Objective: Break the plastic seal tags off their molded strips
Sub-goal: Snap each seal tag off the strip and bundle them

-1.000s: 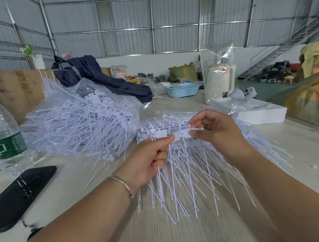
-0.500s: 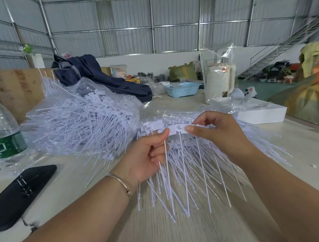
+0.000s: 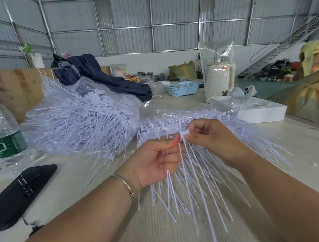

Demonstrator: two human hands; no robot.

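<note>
While the left hand (image 3: pixel 153 162) grips loose tags (image 3: pixel 172 190), the right hand (image 3: pixel 208 139) pinches a strip (image 3: pixel 184 133).

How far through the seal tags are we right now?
Done: a large heap of loose tags on clear plastic at the left. In hand: the left hand grips a bundle of tag tails, the right hand pinches a white strip end. Left: a stack of unbroken strips behind the hands.
</note>
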